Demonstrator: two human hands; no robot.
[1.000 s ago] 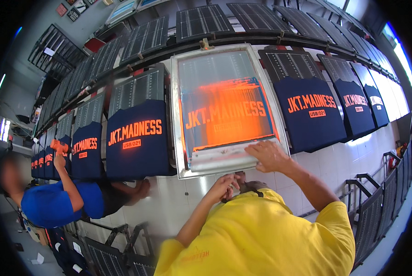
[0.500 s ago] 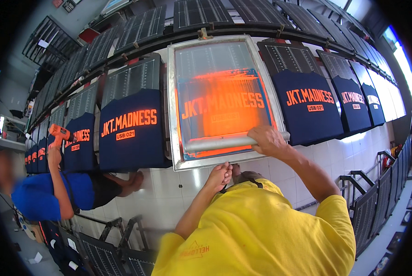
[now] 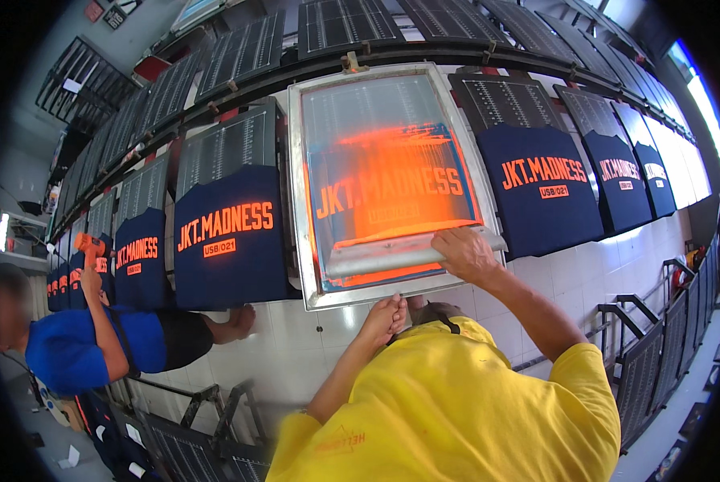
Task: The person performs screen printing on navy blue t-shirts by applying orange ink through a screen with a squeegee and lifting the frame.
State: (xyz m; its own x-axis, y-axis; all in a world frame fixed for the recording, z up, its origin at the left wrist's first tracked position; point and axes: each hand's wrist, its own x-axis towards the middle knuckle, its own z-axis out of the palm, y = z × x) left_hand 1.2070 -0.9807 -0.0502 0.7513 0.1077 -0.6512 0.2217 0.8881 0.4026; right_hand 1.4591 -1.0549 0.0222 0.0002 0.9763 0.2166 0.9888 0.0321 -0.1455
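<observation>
A silver-framed printing screen (image 3: 297,177) lies in front of me over a board, with bright orange ink (image 3: 400,185) spread across its mesh. Along the near end of the mesh rests a long grey squeegee (image 3: 384,254). My right hand (image 3: 466,253) is closed over the squeegee's right part. Just off the frame's near edge, my left hand (image 3: 382,319) has its fingers curled together; whatever may be inside them is hidden. Dark blue shirts with orange lettering lie on boards either side: a left shirt (image 3: 230,277) and a right shirt (image 3: 537,221).
At left a co-worker in a blue shirt (image 3: 69,353) holds an orange heat gun (image 3: 92,246) near the printed shirts. More black boards (image 3: 352,24) line the far side beyond a rail. Black racks (image 3: 657,353) stand at right and behind. White floor tiles (image 3: 296,337) show between.
The squeegee stays at the near end, tilted to show a broader face, with my right hand still on it. The co-worker's heat gun has shifted left. My view has shifted slightly.
</observation>
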